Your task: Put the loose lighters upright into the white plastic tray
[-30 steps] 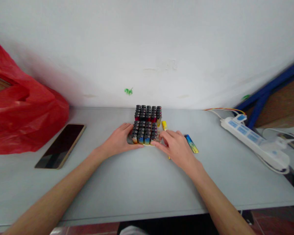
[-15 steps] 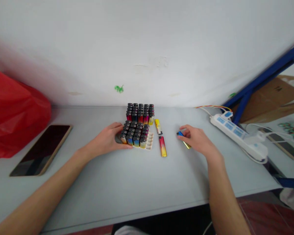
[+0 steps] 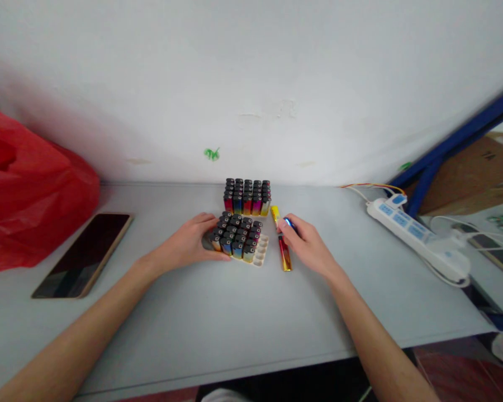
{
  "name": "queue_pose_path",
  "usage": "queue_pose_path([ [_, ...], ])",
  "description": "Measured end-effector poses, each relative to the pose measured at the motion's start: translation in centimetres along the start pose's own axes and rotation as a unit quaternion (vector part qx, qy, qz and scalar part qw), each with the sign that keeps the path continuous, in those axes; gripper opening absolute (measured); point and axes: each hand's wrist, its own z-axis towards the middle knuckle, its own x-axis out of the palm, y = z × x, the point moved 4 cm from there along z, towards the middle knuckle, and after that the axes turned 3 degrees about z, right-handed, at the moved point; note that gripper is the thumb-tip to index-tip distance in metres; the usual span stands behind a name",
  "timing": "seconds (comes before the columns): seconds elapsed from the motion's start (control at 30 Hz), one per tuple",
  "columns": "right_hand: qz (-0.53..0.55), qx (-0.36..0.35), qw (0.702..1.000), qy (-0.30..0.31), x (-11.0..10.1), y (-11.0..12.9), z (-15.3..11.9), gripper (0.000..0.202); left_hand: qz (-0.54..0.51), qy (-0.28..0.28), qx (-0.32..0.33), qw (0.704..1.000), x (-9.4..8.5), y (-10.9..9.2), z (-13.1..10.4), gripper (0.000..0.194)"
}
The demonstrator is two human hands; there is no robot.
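Note:
A white tray (image 3: pixel 260 252) holds several upright lighters (image 3: pixel 237 234) with black tops; its rightmost slots hold none. My left hand (image 3: pixel 195 241) grips the tray's left side, thumb along the front edge. Behind it stands a second block of upright lighters (image 3: pixel 247 198). My right hand (image 3: pixel 304 241) pinches a blue lighter (image 3: pixel 291 224), its lower part hidden by the fingers. Just left of that hand, a red and gold lighter (image 3: pixel 285 255) and a yellow lighter (image 3: pixel 275 214) lie on the table.
A phone (image 3: pixel 84 254) and a red plastic bag (image 3: pixel 33 195) are at the left of the table (image 3: pixel 218 329). On the right lie a white power strip (image 3: pixel 419 237) with cables, a blue frame (image 3: pixel 427 178) and a cardboard box (image 3: pixel 473 173). A wall rises behind.
My right hand has moved left with the blue lighter, lifting it from the table to beside the two lying lighters. The tray is turned slightly, with my left hand still on it.

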Motion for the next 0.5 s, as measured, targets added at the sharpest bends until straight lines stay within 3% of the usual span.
queue_pose_path([
  [0.17,-0.079,-0.029,0.993,-0.08,1.5,0.8,0.0,0.061,-0.001,-0.012,-0.005,1.0,0.0,-0.2,-0.1,0.066],
  [0.33,-0.108,-0.045,0.987,-0.112,1.6,1.6,-0.3,0.047,0.009,-0.013,-0.002,1.0,0.2,-0.3,-0.1,0.07],
  [0.5,-0.111,-0.056,0.987,-0.098,1.6,1.7,-0.4,0.036,0.001,-0.011,-0.009,1.0,0.3,-0.1,-0.1,0.071],
])
